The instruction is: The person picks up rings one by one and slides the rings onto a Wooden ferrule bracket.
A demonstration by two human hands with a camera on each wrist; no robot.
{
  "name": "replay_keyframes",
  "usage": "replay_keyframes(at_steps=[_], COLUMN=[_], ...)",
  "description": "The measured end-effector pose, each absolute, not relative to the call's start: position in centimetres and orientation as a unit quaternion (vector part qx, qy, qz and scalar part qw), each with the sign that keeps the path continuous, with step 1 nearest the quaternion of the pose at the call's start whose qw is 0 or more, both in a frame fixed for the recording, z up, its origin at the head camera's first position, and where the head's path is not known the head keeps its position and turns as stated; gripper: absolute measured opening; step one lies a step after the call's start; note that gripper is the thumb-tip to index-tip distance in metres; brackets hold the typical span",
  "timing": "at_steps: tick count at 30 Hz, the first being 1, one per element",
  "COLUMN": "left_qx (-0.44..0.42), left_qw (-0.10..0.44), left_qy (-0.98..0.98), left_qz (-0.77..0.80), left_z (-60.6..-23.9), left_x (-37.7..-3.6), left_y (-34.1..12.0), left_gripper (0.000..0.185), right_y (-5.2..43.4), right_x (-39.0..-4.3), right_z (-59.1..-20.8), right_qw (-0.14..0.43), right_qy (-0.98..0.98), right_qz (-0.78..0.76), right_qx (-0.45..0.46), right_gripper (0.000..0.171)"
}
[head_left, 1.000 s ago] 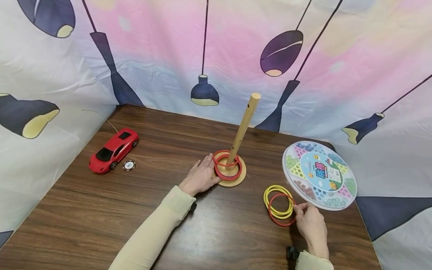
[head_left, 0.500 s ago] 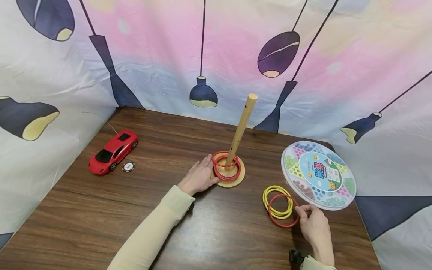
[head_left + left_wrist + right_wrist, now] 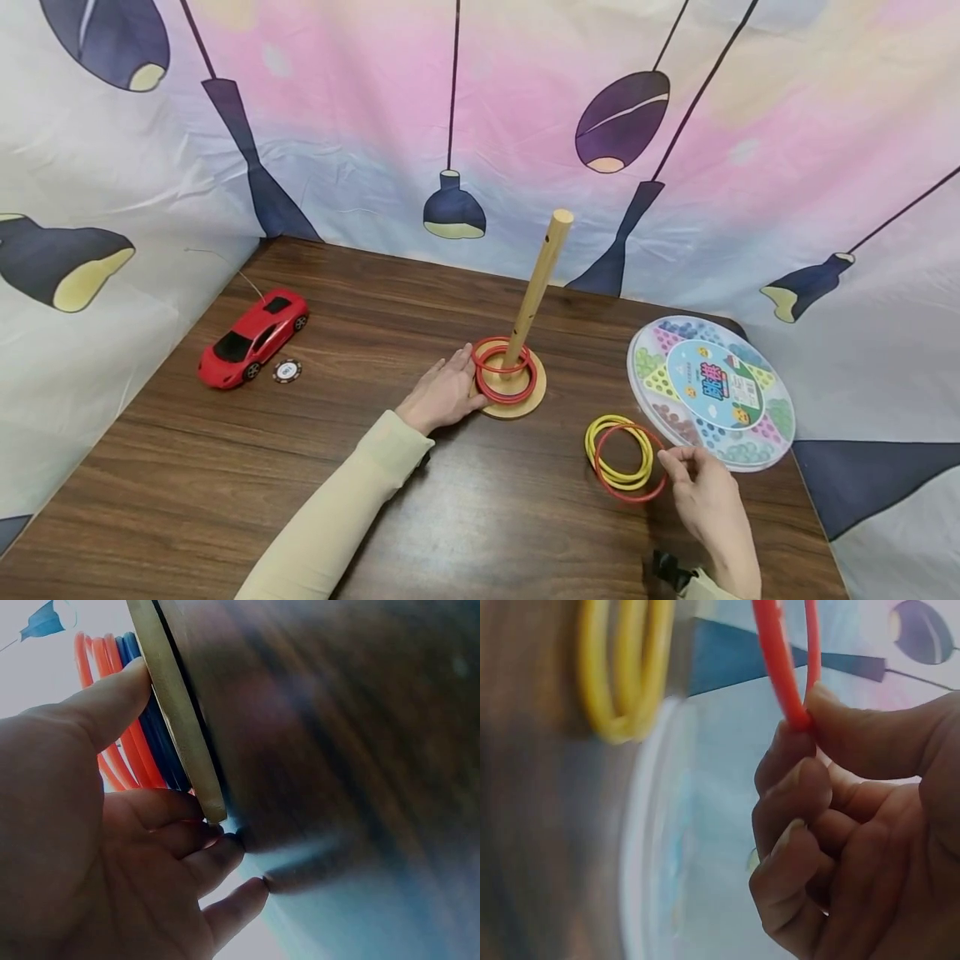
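A: How do the two hands sit?

B: The left hand (image 3: 444, 396) lies low on the counter (image 3: 225, 467), forearm stretched forward in a pale sleeve (image 3: 337, 517). Its fingers are nearly straight against the edge of the round wooden base (image 3: 517, 407), thumb on the rim; the grip is released, pressing rather than clasping. The right hand (image 3: 708, 504) is at the near right, wrist bent, with thumb and forefinger pinching the rim of a red ring (image 3: 628, 463). That grip grasps the ring.

A: Where is that ring?

B: Over the yellow rings (image 3: 617, 450) on the counter, between the base and the round marble game board (image 3: 711, 390). In the right wrist view its pinched edge is raised.

A: Anything hard to make out?

B: The left wrist view is blurred; only the base edge (image 3: 176, 712) and the red and blue rings (image 3: 131, 742) behind it show. From the head view I cannot count the rings (image 3: 505, 372) round the peg (image 3: 538, 287). The right forearm is cut off by the frame edge.
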State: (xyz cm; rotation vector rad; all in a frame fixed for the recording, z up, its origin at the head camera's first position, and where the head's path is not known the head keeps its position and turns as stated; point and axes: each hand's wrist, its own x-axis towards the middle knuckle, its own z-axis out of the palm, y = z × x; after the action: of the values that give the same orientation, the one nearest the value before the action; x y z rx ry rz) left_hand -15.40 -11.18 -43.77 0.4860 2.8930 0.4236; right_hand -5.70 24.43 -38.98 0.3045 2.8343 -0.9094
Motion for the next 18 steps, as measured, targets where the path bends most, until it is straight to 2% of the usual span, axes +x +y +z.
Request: replay_keyframes(at_steps=[5, 10, 18], left_qx=[0.164, 0.162, 0.158], left_qw=[0.092, 0.093, 0.089], left_qy=[0.973, 0.973, 0.975], left_qz=[0.136, 0.134, 0.13], left_z=[-43.7, -43.8, -43.8], left_x=[-15.4, -15.5, -15.5], left_y=[-11.1, -11.1, -11.1], left_gripper=[0.082, 0.083, 0.084], right_y=[23.4, 22.0, 19.0], right_x=[-6.1, -6.9, -8.8], right_z=[-37.1, -35.3, -32.5], right_qw=[0.021, -0.051, -0.152], right_qy=[0.945, 0.929, 0.86], right_qz=[-0.324, -0.365, -0.484], right_qx=[0.045, -0.014, -0.054], right_gripper=[0.038, 0.03, 0.017])
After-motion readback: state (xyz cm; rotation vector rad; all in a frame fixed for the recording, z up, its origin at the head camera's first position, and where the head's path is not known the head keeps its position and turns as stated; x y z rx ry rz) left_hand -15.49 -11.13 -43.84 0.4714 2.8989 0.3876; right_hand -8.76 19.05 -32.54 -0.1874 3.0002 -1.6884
